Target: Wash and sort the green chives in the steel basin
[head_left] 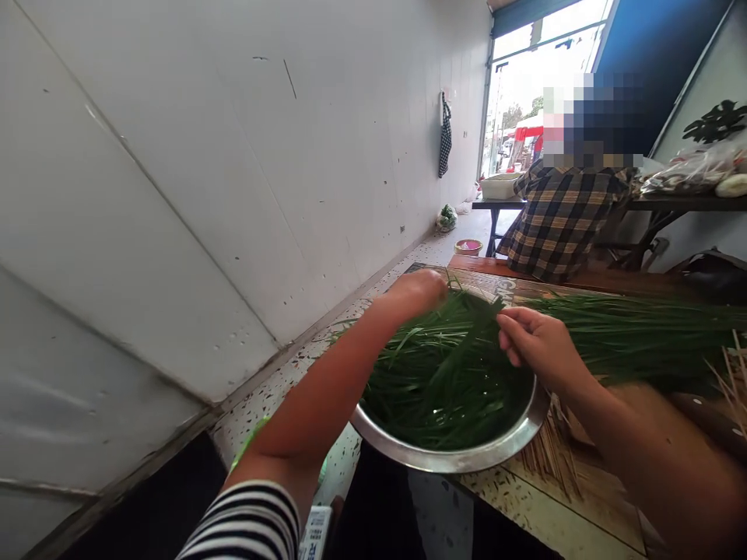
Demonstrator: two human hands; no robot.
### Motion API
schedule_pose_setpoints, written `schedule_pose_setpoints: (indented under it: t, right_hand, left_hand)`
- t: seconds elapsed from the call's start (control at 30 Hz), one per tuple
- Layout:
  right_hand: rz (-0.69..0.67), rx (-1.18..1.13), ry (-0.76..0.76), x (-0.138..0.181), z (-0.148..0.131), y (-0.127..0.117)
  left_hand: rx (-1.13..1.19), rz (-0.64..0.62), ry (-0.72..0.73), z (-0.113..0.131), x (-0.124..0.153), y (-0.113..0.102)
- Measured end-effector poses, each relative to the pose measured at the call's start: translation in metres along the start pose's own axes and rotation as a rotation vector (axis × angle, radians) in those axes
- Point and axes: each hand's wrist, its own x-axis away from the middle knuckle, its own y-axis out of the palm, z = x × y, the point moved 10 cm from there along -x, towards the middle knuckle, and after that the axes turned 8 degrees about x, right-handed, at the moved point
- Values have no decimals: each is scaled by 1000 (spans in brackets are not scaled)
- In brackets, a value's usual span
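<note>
A round steel bowl (449, 457) filled with long green chive leaves (443, 381) sits at the near end of a wooden table. My left hand (421, 288) reaches over the bowl's far side and is closed among the leaves. My right hand (534, 340) hovers at the bowl's right side with its fingers curled on a few chive blades. A long pile of loose chives (642, 330) lies across the table to the right of the bowl.
Thin bamboo skewers (548, 455) lie on the table (589, 498) by the bowl. A white wall runs along the left. A person in a plaid shirt (563, 218) sits at the table's far end. Behind stand another table, a white tub (499, 185) and a pink basin (468, 246).
</note>
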Motion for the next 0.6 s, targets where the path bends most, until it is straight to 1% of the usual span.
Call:
schedule_pose_setpoints:
  t: [0.03, 0.07, 0.1, 0.13, 0.2, 0.27, 0.33, 0.4, 0.5, 0.53, 0.6]
  right_hand:
    - [4, 57, 7, 2, 3, -3]
    - [17, 155, 2, 4, 3, -7]
    - [46, 287, -8, 6, 2, -12]
    - [82, 437, -22, 9, -2, -16]
    - [126, 718, -59, 13, -11, -19]
    - [97, 875, -98, 16, -17, -13]
    - [56, 873, -147, 16, -21, -7]
    - [35, 741, -164, 13, -20, -7]
    - [29, 467, -69, 5, -10, -12]
    - [37, 408, -31, 3, -7, -14]
    - [56, 379, 1, 2, -5, -15]
  left_hand:
    - [-128, -131, 44, 5, -2, 22]
    - [-261, -235, 82, 6, -1, 42]
    - [-392, -322, 114, 6, 2, 59]
    - [-495, -367, 135, 4, 6, 70]
    - [-639, -416, 142, -2, 12, 83]
    - [-703, -465, 126, -10, 17, 88]
    - [-706, -488, 96, -16, 19, 87]
    - [-672, -488, 52, -22, 19, 83]
    - [-557, -476, 11, -26, 17, 79]
    - [-499, -463, 3, -27, 15, 77]
    - [-369, -403, -28, -30, 12, 70]
